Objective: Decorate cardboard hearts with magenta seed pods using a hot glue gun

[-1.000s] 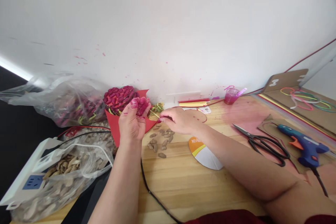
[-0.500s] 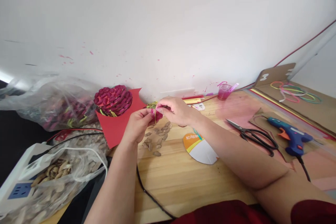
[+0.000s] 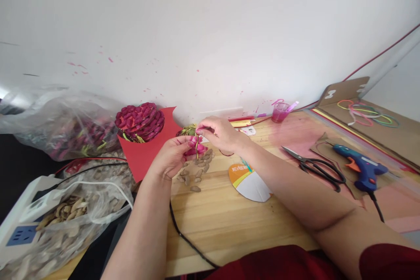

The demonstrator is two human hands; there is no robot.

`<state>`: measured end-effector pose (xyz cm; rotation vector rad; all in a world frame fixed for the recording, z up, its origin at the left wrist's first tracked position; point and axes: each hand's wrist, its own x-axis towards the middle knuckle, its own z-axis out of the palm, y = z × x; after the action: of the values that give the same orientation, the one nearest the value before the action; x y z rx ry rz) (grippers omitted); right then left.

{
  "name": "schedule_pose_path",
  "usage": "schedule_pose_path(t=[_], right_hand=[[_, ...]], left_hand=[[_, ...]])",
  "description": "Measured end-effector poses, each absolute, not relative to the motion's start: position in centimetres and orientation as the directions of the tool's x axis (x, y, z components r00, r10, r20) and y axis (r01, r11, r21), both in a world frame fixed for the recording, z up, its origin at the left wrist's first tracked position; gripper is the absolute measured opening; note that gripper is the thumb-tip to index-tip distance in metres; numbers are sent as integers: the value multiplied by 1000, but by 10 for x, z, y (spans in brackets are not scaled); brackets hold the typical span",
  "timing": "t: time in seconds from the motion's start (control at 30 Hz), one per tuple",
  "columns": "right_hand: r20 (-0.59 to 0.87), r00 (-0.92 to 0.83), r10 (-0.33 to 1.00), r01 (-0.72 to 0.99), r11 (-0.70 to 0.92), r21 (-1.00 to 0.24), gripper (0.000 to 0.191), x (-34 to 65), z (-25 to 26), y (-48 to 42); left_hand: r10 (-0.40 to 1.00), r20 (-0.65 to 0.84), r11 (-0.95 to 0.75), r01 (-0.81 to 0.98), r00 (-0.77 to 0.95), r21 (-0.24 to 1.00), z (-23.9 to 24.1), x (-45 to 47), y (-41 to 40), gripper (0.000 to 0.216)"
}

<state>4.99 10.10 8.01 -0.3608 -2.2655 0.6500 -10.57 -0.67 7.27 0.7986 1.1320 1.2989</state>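
Note:
Over the table my left hand (image 3: 170,155) is closed, its thumb and fingers pinching a small bright pink cluster (image 3: 201,153) that looks like dyed peanut shells. A thin yellow-green cord (image 3: 197,145) runs up across the cluster. My right hand (image 3: 219,134) is also closed, with thumb and forefinger pinched at the top of that cord. Just below lie several loose brown peanuts (image 3: 198,173). Behind my hands sits a dark red and green bundle (image 3: 185,131) with yellow-green strands, partly covered by my fingers.
To the left, a big magenta cluster (image 3: 141,122) rests on red card (image 3: 139,159), near plastic bags (image 3: 82,140) and a power strip (image 3: 22,227). Rightward lie a round card piece (image 3: 256,188), scissors (image 3: 320,168), a blue glue gun (image 3: 364,166) and a pink cup (image 3: 279,113).
My right hand has lifted slightly, drawing the cord straighter above the pink cluster. My left fingers have spread a little and more of the cluster shows. The view has shifted slightly.

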Motion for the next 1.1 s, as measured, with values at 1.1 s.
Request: schedule_pose_path(t=[1.1], right_hand=[[14,-676,737,708,654,-266,24,2,39,138]], left_hand=[[924,77,-303,-595,-374,744,75,-107,1,19]])
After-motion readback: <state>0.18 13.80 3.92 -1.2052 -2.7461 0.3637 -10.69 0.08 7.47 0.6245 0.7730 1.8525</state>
